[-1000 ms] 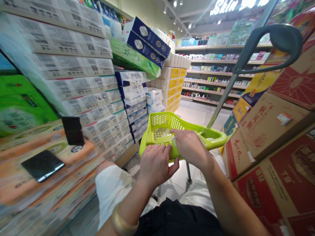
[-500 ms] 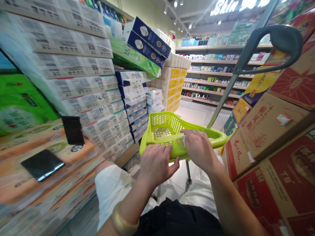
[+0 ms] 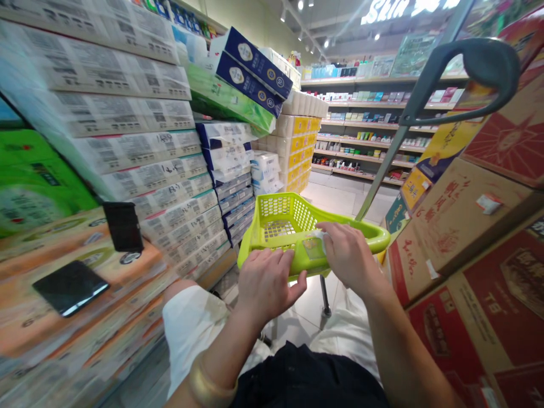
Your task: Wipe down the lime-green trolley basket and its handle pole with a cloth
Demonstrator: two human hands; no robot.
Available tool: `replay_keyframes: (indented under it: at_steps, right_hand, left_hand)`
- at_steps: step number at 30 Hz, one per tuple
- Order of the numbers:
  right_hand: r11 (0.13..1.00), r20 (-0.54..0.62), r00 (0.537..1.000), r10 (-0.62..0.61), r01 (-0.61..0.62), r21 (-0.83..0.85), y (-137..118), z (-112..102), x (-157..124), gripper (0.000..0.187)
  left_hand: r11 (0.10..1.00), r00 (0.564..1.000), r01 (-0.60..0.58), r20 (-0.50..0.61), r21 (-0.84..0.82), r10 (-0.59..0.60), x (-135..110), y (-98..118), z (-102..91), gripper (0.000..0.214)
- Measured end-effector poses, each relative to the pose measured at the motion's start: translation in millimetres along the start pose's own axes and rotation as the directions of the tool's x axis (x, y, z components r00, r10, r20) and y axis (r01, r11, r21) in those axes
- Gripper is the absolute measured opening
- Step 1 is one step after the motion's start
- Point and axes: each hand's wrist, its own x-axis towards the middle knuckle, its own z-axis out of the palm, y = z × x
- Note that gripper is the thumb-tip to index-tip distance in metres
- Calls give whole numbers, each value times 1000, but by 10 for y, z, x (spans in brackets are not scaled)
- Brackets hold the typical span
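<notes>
A lime-green plastic shopping basket (image 3: pixel 276 218) on a wheeled frame stands in front of me in a shop aisle. My left hand (image 3: pixel 266 283) grips the near rim of the basket with curled fingers. My right hand (image 3: pixel 351 258) is closed on a small white cloth or wipe (image 3: pixel 318 235) pressed against the rim, just right of a label patch on the basket's near wall. The basket's grey pull handle (image 3: pixel 476 71) rises at the upper right. The inside of the basket holds nothing I can see.
Stacked tissue and paper-roll packs (image 3: pixel 140 147) fill the left side, with a black phone (image 3: pixel 70 286) lying on an orange pack. Red and brown cartons (image 3: pixel 480 238) are piled on the right. Product shelves (image 3: pixel 365 136) run across the far end of the tiled aisle.
My right hand has slid with the white cloth along the basket's near rim from the left toward the right. My left hand keeps its hold on the rim.
</notes>
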Motion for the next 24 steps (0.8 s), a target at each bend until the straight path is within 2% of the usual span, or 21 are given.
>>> replay_keyframes:
  at_steps: [5, 8, 11, 13, 15, 20, 22, 24]
  right_hand:
    - [983, -1, 989, -148, 147, 110, -232, 91, -40, 33]
    - [983, -31, 993, -110, 113, 145, -105, 72, -47, 32]
    - [997, -60, 998, -17, 22, 80, 68, 21, -41, 31]
    - [999, -55, 998, 7, -5, 43, 81, 5, -37, 31]
    - [999, -46, 999, -15, 17, 35, -7, 20, -40, 32]
    - [978, -54, 986, -160, 166, 124, -271, 135, -58, 33]
    - [969, -74, 982, -174, 184, 167, -240, 136, -64, 33]
    - [970, -122, 984, -132, 153, 189, -131, 62, -80, 33]
  left_hand:
    - [1000, 1000, -13, 11, -13, 13, -6, -21, -14, 30]
    - [1000, 1000, -16, 13, -6, 16, -11, -41, -29, 30]
    - [1000, 1000, -16, 7, 5, 16, -10, -38, -29, 30]
    - [1000, 1000, -10, 6, 6, 10, -6, -28, -24, 29]
    - [1000, 1000, -3, 9, 0, 3, -3, -19, -20, 29]
    - [1000, 1000, -12, 20, -11, 12, -9, -37, -21, 30]
    - [1000, 1000, -16, 18, -8, 16, -13, -53, -24, 30]
    - [1000, 1000, -18, 14, -2, 18, -15, -65, -28, 30]
